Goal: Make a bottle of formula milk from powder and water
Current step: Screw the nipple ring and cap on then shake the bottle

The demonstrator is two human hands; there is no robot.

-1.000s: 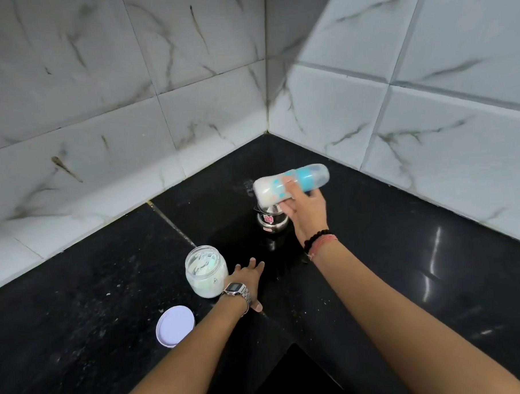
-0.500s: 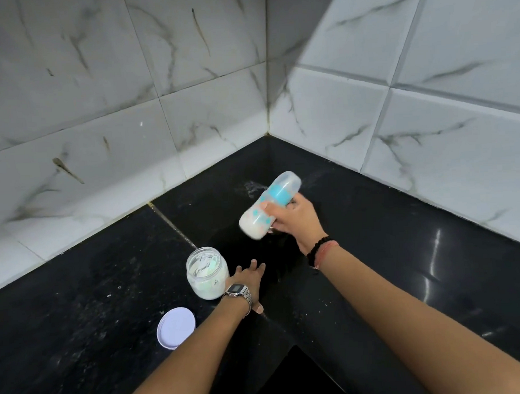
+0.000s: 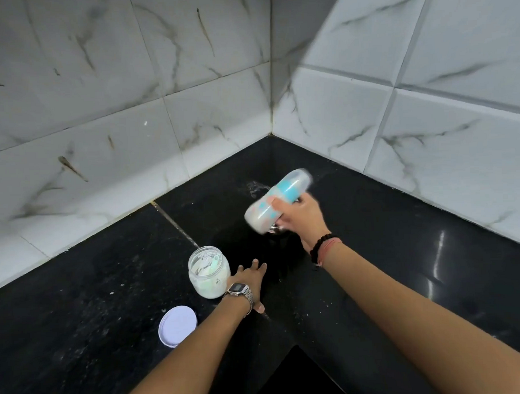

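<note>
From the head view, a baby bottle (image 3: 278, 201) is held up in the air by the right hand (image 3: 302, 217), above the far part of the black counter (image 3: 79, 309), near the corner of the white tiled walls (image 3: 426, 85). The bottle is blurred, so its edges and its cap end are hard to make out. Its long axis is tilted: one end, with white milk inside, points down and to the left, and the other end, with a blue band, points up and to the right, toward the far wall. The fingers of the right hand are curled round the middle of the bottle, and part of the bottle is hidden by them. A small shiny metal thing (image 3: 274, 229) is seen just under the bottle's low end, but most of it is covered, and what it is cannot be told.

The left hand (image 3: 250, 282) is laid flat on the counter with its fingers straight and a little spread. Nothing is held by it. It is just beside an open glass jar (image 3: 209, 272) with white powder inside. A round white lid (image 3: 177, 326) is lying flat on the counter, nearer and to the left of the jar. A dark gap in the counter is cut off at the near edge.
</note>
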